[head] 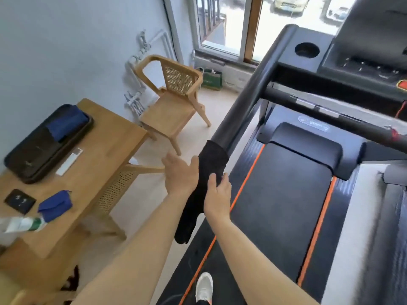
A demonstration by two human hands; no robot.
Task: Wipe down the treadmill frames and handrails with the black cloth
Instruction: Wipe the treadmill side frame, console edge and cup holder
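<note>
— Two bare forearms fill the bottom of the view, and below them a white shoe (204,287) stands on the treadmill's edge, by the orange stripe.

— Where's the cloth (203,188)?

— Wrapped over the near end of the left handrail (253,91), the long black bar that runs up toward the window (222,25). One tail of it hangs down past the wrists, off the bar.

— And the hands?

— Left hand (179,172) lies flat against the cloth's outer side, fingers stretched and spread, thumb hooked on the top edge. It presses; it doesn't close round anything. Right hand (217,190) is on the other side, fingers curled over cloth and rail together. So that one grips the cloth.

— Anything else near?

— Belt (284,208) is dark, with orange lines on both sides. Console (330,53) sits top right, with a round cup hole. Off to the left there's a wooden table (105,150) with a dark tray (44,148), a blue folded cloth in it and another blue one near the table's front. Wooden chair (174,102) stands beyond, against the wall.
</note>
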